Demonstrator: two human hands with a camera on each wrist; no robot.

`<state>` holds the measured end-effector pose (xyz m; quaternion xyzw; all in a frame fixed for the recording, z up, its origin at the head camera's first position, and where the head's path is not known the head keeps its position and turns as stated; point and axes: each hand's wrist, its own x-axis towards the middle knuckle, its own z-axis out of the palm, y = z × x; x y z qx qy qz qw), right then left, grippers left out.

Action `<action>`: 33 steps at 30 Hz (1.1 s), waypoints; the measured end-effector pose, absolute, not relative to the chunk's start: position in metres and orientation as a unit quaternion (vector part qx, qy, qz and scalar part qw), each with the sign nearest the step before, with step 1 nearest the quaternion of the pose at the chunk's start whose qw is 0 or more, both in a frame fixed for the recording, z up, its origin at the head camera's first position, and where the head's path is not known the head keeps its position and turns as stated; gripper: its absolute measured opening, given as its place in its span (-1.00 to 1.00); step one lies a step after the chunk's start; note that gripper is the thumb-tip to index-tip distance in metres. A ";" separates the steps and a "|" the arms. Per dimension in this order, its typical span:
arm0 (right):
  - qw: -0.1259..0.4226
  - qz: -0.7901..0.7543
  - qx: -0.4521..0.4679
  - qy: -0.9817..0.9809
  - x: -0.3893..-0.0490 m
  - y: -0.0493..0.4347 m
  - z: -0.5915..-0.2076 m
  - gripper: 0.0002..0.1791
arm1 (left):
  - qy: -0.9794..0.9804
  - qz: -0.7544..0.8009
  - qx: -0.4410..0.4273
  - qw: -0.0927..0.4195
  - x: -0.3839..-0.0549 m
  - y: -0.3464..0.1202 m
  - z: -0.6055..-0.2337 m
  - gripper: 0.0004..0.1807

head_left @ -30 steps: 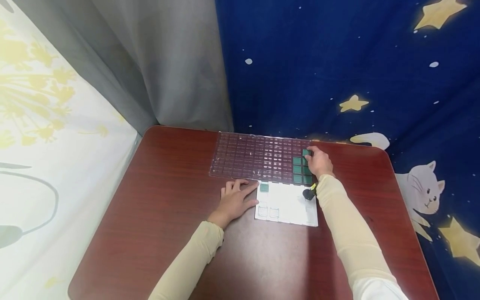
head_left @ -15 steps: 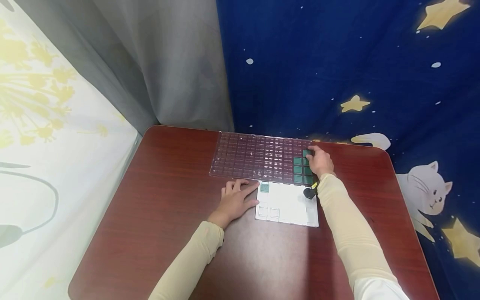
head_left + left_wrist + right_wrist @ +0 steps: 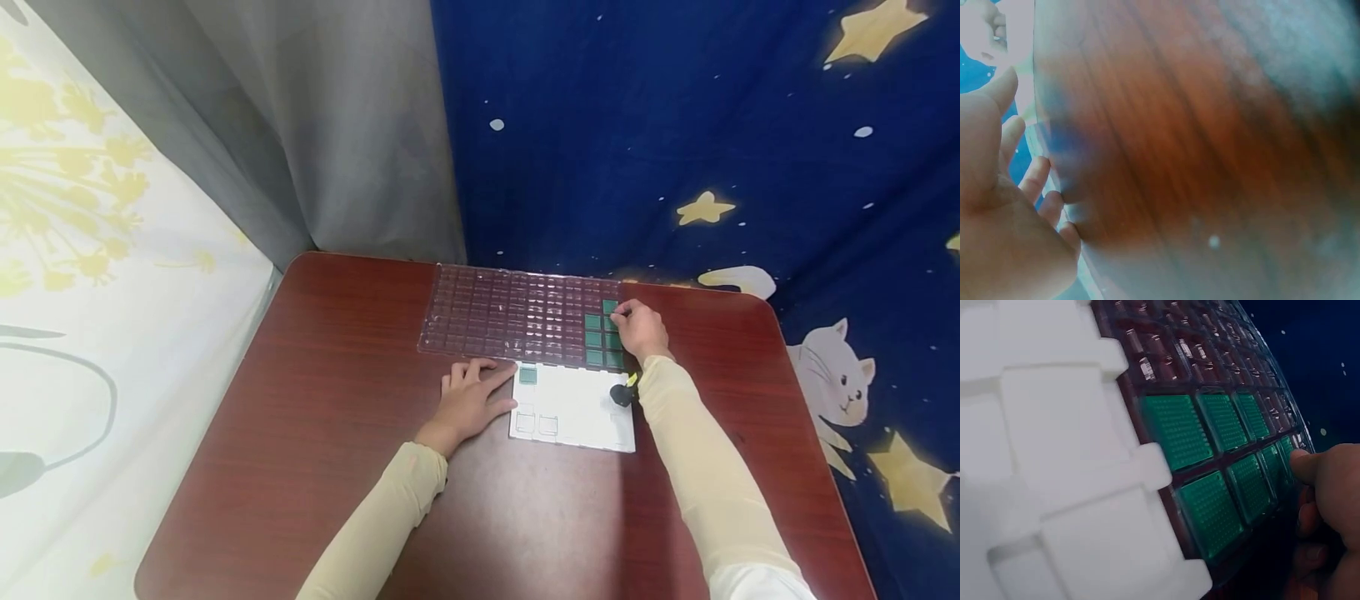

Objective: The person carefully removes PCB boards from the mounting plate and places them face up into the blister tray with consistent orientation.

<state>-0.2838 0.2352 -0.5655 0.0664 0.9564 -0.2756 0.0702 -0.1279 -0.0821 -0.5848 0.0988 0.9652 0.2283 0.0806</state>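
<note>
My left hand (image 3: 467,405) lies on the table with fingers spread, its fingertips at the left edge of a white compartment tray (image 3: 573,417). One green textured square chip (image 3: 528,376) sits in that tray's upper left corner. Beyond it lies a clear plastic grid tray (image 3: 480,312), with several green squares (image 3: 1175,428) in two rows at its right end. My right hand (image 3: 642,330) is at this tray's right edge, thumb and index finger close together by the far green squares. In the right wrist view, the thumb (image 3: 1307,465) touches the edge area; whether anything is pinched is unclear.
The trays rest on a reddish-brown table (image 3: 337,400) with rounded corners. A black device (image 3: 622,394) with a yellow part is at my right wrist, above the white tray. Grey (image 3: 375,125) and blue star-patterned curtains (image 3: 600,150) hang behind the table.
My right hand has shifted slightly toward me along the clear tray's right edge, and its index finger has drawn in toward the thumb. The left hand and trays stay put.
</note>
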 end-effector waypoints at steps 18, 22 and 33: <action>0.031 -0.285 -0.039 0.957 -0.240 0.207 -0.549 -0.74 | 0.967 0.221 0.102 0.074 -0.129 -0.081 -0.587 -0.33; 0.048 -0.299 -0.057 0.951 -0.227 0.201 -0.545 -0.73 | 0.967 0.222 0.101 0.075 -0.129 -0.082 -0.587 -0.33; 0.060 -0.340 -0.095 0.934 -0.189 0.189 -0.555 -0.67 | 0.967 0.222 0.104 0.073 -0.129 -0.083 -0.587 -0.32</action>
